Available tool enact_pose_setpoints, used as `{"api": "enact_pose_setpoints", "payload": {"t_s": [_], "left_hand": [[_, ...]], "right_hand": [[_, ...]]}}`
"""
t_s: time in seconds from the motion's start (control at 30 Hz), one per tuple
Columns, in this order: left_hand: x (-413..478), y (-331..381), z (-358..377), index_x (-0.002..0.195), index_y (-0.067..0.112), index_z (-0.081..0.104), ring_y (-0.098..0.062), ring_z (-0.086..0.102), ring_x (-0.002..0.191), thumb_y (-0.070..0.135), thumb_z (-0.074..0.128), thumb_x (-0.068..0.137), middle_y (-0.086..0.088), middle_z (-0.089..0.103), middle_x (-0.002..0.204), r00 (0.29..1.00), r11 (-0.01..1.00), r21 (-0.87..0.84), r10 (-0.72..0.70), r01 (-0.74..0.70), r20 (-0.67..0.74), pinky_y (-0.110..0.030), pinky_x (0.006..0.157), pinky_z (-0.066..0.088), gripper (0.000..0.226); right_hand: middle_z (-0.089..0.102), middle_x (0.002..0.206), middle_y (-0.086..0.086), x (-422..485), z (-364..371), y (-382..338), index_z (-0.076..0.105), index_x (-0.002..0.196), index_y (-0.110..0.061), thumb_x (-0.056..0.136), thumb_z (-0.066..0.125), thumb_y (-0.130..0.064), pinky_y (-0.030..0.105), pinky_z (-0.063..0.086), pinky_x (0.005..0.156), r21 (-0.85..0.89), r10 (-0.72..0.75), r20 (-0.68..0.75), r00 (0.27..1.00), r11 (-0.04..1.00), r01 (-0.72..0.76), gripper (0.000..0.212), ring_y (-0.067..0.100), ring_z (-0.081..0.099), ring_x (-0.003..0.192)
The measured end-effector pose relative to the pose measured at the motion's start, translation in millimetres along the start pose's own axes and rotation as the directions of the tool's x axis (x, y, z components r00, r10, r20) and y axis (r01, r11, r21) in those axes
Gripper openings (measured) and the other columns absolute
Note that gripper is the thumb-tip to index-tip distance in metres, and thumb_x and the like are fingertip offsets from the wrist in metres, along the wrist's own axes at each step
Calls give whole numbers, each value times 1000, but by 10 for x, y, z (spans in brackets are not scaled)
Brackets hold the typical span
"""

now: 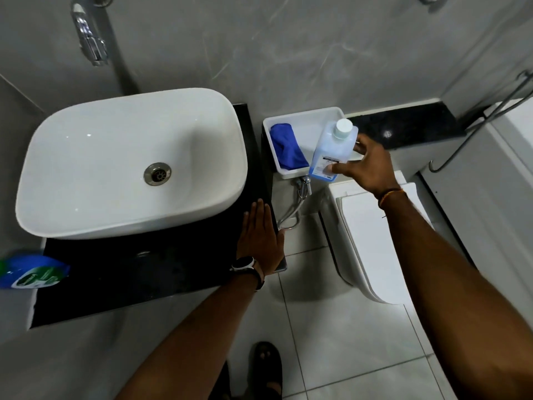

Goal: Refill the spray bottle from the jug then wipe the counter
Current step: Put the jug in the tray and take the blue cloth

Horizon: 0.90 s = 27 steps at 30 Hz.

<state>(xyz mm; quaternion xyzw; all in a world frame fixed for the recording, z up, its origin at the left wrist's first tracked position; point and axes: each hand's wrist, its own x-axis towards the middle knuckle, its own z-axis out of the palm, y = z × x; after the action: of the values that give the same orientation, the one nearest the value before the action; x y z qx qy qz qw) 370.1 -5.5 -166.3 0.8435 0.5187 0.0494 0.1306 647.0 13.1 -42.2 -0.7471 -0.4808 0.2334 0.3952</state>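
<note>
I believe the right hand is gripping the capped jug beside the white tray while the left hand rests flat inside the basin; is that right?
Not quite: the head view shows the left hand flat on the black counter beside the basin, not inside it. The right hand does hold the capped jug by the white tray.

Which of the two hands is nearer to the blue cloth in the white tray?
Right. The right hand holds the jug just right of the blue cloth in the white tray. The left hand lies flat on the black counter, further away.
</note>
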Motion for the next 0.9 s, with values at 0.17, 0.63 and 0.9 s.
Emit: {"api": "enact_pose_setpoints", "payload": {"t_s": [0.17, 0.63, 0.9], "left_hand": [[10, 24, -27, 155, 5, 12, -28, 8, 154, 44, 37, 93, -15, 11, 165, 1000, 1000, -14, 0, 1, 23, -48, 124, 18, 77], [71, -49, 65, 157, 10, 4, -22, -4, 155, 46, 36, 96, -6, -6, 167, 998, 1000, 24, -4, 2, 60, -40, 125, 5, 78], [73, -71, 128, 157, 11, 6, -25, 3, 155, 49, 29, 97, -7, 0, 167, 997, 1000, -1, 4, -4, 76, -42, 124, 7, 74]], "right_hand": [[66, 136, 7, 448, -79, 147, 60, 134, -9, 67, 96, -18, 39, 49, 111, -33, 9, 50, 999, 999, -8, 76, 21, 61, 126], [60, 142, 8, 1712, 124, 887, 53, 141, -10, 70, 93, -10, 42, 45, 112, -85, 134, 118, 984, 989, -124, 82, 27, 56, 131], [59, 144, 13, 2141, 135, 1307, 49, 143, -7, 73, 90, -4, 56, 48, 109, -83, 222, 143, 964, 974, -212, 81, 35, 55, 132]]}}
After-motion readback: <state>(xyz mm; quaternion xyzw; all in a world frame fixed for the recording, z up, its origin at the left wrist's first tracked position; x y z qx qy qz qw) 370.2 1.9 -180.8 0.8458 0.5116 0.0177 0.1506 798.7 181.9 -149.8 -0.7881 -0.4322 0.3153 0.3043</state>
